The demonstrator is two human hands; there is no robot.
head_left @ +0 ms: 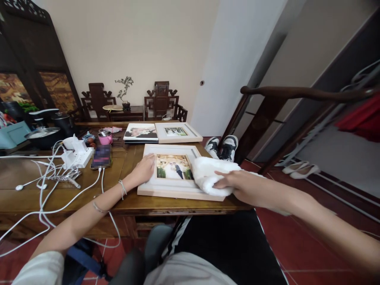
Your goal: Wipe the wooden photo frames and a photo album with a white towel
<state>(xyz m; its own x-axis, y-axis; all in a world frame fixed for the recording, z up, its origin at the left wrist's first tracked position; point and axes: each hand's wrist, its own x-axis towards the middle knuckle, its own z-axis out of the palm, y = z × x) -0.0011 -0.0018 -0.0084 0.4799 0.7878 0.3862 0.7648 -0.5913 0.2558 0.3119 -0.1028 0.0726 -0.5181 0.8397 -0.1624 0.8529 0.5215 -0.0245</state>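
A light wooden picture frame (pixel 172 192) lies flat near the table's front edge, with a photo of a couple inside a white mount. On its left border rests my left hand (pixel 145 169), fingers laid along the surface. My right hand (pixel 233 182) is closed on a fluffy white cloth (pixel 212 168), which presses on the frame's right side and covers that part of it. The fingers under the cloth are hidden.
Behind lie a second picture frame (pixel 181 138) and a photo album (pixel 141 132). To the left are a phone (pixel 101 156), a pink cup (pixel 105 137), a power strip (pixel 78 158) and tangled white cables. A wooden chair (pixel 264 118) stands at the right, near sneakers (pixel 229 147).
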